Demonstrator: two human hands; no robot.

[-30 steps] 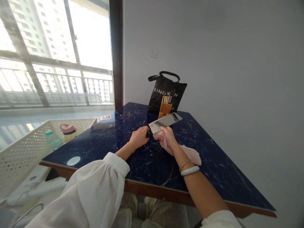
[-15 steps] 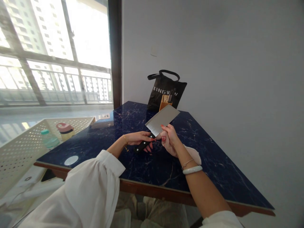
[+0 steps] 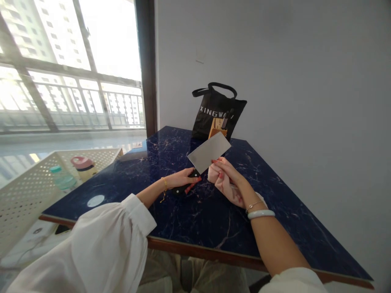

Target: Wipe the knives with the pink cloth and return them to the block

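Note:
My left hand (image 3: 182,178) is closed around the black riveted handle of a cleaver (image 3: 210,153). Its wide grey blade is raised above the table, pointing away and to the right. A pale pink cloth (image 3: 224,188) is bunched in my right hand (image 3: 231,172), whose fingers are bent over it close to the blade's lower right edge. Whether cloth or fingertips touch the blade I cannot tell. Behind the blade stands a wooden knife block (image 3: 215,127) with dark handles in it, partly hidden by the cleaver.
A black tote bag (image 3: 205,110) stands behind the block on the dark blue marbled table (image 3: 189,221). To the left, a perforated cream basket (image 3: 33,183) holds a teal bottle (image 3: 62,179) and a pink-lidded bottle (image 3: 84,165). A white round spot (image 3: 95,200) marks the table's left side.
My right hand with the cloth has shifted right, baring more of the blade near the handle. The left hand keeps its hold on the handle. The view has moved slightly.

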